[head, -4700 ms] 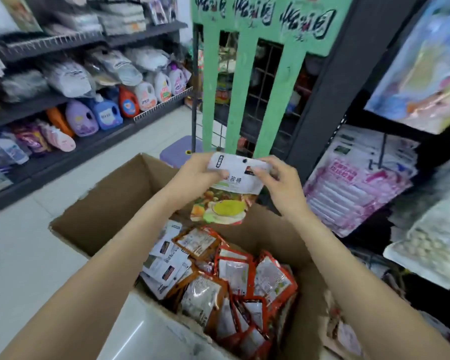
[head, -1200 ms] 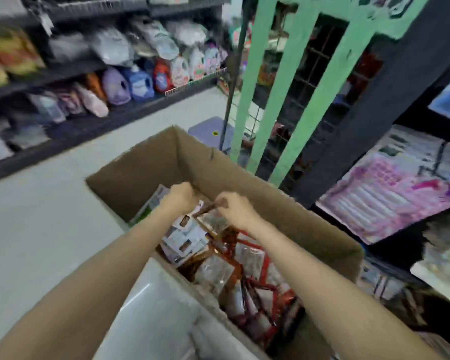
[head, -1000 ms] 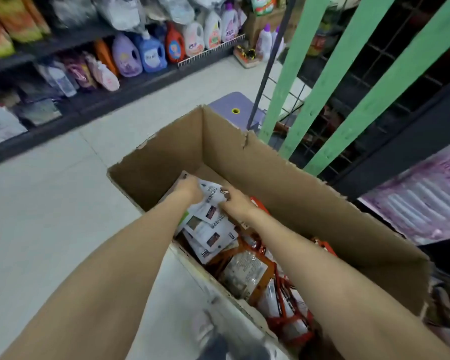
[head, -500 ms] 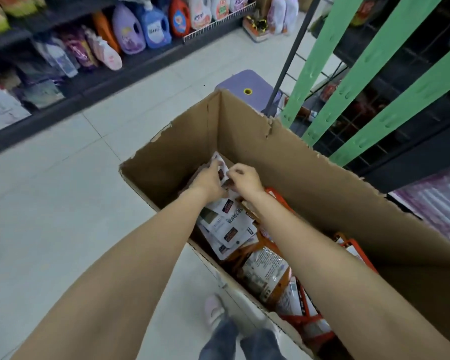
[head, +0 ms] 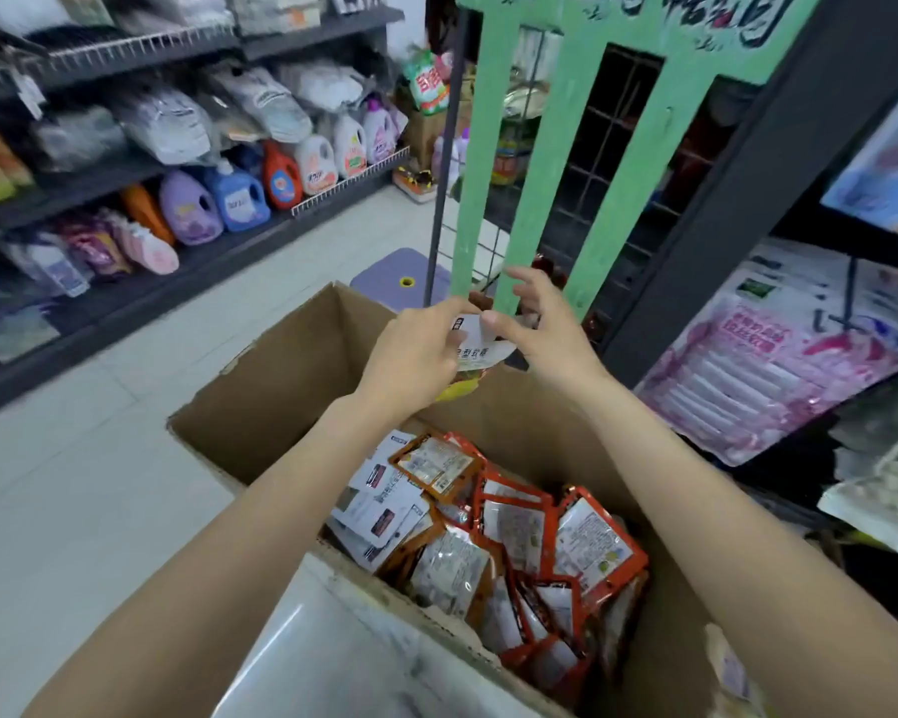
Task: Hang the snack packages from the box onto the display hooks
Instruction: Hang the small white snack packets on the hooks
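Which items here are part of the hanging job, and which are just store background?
Job: left hand and right hand holding a white-topped snack package; cardboard box; orange packages.
Background: detergent bottles; pink packs; purple stool.

A pale tiled floor carries an open cardboard box, and beyond the box a purple stool with a yellow spot on top stands on the same tiles. Dark shelves run along the left side — the lower board holds detergent bottles in purple, blue, red and white, standing side by side, with soft refill pouches lying further left.
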### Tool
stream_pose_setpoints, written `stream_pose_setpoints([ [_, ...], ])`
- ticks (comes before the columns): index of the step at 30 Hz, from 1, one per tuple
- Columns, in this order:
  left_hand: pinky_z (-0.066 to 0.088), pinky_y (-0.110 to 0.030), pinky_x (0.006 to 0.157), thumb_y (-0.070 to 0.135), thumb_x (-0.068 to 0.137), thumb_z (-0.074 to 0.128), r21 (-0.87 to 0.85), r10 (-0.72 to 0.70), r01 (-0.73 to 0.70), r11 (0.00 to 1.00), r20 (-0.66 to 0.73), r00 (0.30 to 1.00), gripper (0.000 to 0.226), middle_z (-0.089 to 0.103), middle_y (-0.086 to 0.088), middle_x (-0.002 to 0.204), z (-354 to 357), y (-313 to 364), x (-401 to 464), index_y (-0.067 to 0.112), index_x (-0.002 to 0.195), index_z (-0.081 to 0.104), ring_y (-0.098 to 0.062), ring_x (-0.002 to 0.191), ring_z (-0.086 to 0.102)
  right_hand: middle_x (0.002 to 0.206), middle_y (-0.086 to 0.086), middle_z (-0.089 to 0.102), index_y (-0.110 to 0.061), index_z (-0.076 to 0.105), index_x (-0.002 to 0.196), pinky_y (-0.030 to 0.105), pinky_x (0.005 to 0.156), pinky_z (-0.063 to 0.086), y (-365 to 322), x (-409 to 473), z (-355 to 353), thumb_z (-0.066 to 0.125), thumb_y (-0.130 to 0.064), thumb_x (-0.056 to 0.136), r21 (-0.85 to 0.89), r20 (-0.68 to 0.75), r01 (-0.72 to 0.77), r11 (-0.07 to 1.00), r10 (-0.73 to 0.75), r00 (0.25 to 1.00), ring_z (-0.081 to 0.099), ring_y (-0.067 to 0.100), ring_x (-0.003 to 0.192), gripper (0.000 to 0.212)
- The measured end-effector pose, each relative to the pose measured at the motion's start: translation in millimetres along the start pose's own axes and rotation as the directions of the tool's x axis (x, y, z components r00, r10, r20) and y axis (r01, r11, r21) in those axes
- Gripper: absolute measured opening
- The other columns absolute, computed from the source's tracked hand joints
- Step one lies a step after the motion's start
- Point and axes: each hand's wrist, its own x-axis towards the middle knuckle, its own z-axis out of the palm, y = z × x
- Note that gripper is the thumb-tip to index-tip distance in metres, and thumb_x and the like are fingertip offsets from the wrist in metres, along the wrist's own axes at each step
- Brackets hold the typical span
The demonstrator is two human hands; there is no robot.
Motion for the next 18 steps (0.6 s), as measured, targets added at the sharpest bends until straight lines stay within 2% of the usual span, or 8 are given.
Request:
stream_pose_setpoints([
  [1,0.048,-0.038,0.063,0.007,0.093,0.048,-0.026,0.014,-0.015,1.0,-0.015,1.0,0.031,0.06,0.0,0.069,-2.8,17.4,2.0,0.019,0.12,0.057,-0.025,0.065,0.054,0.113,-0.01,0.053,-0.022,0.056,0.12,0.025,0.095,0.039,-4.2,-5.5,-21.1,0.061,-0.027,0.091,-0.003,0.007,0.0,1.0,0.0,1.0,0.049,0.007,0.111,0.03],
  [3,0.048,-0.035,0.065,0.01,0.094,0.048,-0.081,0.037,-0.04,0.996,-0.04,0.999,0.024,0.057,0.002,0.071,-5.2,52.9,7.0,0.018,0.114,0.059,-0.021,0.065,0.052,0.091,-0.01,0.066,-0.02,0.068,0.093,0.026,0.086,0.045,-9.6,-19.2,-62.6,0.062,-0.023,0.09,-0.015,-0.007,0.051,0.999,-0.051,0.999,0.06,0.007,0.09,0.007],
  [5,0.042,-0.022,0.063,0.012,0.094,0.05,-0.154,0.067,-0.071,0.985,-0.03,0.997,0.019,0.061,0.0,0.083,-3.4,88.9,11.6,0.018,0.109,0.059,-0.019,0.071,0.056,0.077,-0.01,0.069,-0.02,0.069,0.077,0.02,0.078,0.047,-13.0,-35.0,-104.6,0.065,-0.018,0.088,-0.012,-0.057,0.109,0.994,-0.109,0.992,0.064,0.003,0.077,0.013],
  [6,0.038,-0.023,0.061,0.012,0.094,0.051,-0.187,0.093,-0.094,0.978,-0.016,0.996,0.016,0.063,-0.002,0.088,-1.7,107.9,13.9,0.02,0.106,0.059,-0.021,0.073,0.057,0.072,-0.013,0.069,-0.021,0.069,0.073,0.015,0.074,0.047,-14.0,-44.0,-126.4,0.066,-0.014,0.087,0.002,-0.081,0.127,0.992,-0.127,0.989,0.064,-0.001,0.073,0.016],
  [8,0.034,-0.025,0.06,0.016,0.092,0.055,-0.226,0.184,-0.177,0.958,0.011,0.983,0.011,0.062,0.002,0.09,3.8,149.9,18.9,0.025,0.097,0.057,-0.013,0.069,0.054,0.064,-0.016,0.068,-0.021,0.068,0.07,0.012,0.07,0.046,-16.3,-65.2,-171.9,0.067,-0.009,0.085,-0.002,-0.13,0.159,0.987,-0.158,0.979,0.062,-0.005,0.067,0.019],
  [10,0.038,-0.017,0.06,0.02,0.09,0.06,-0.278,0.292,-0.27,0.922,0.043,0.955,0.004,0.062,0.012,0.084,10.6,196.8,21.7,0.025,0.089,0.059,-0.001,0.07,0.055,0.064,-0.017,0.067,-0.015,0.07,0.073,0.012,0.069,0.046,-18.0,-89.9,-216.2,0.068,-0.009,0.084,-0.051,-0.169,0.18,0.982,-0.186,0.968,0.062,-0.004,0.067,0.013],
  [13,0.043,-0.005,0.068,0.02,0.085,0.067,-0.353,0.424,-0.382,0.854,0.047,0.905,0.006,0.064,0.019,0.081,28.1,275.9,23.6,0.023,0.083,0.063,0.006,0.079,0.062,0.063,-0.02,0.067,-0.014,0.071,0.076,0.007,0.065,0.042,-18.4,-131.0,-280.8,0.069,-0.012,0.084,-0.142,-0.237,0.191,0.971,-0.221,0.946,0.062,-0.006,0.065,0.008],
  [18,0.046,-0.024,0.087,0.021,0.086,0.067,-0.359,0.525,-0.482,0.799,0.024,0.851,0.004,0.066,0.005,0.091,75.0,394.9,24.4,0.022,0.083,0.065,-0.009,0.094,0.061,0.076,-0.008,0.069,-0.018,0.072,0.078,0.019,0.072,0.051,-5.9,-196.3,-386.9,0.07,-0.017,0.084,-0.217,-0.413,0.153,0.964,-0.232,0.881,0.065,0.006,0.073,0.007],
])
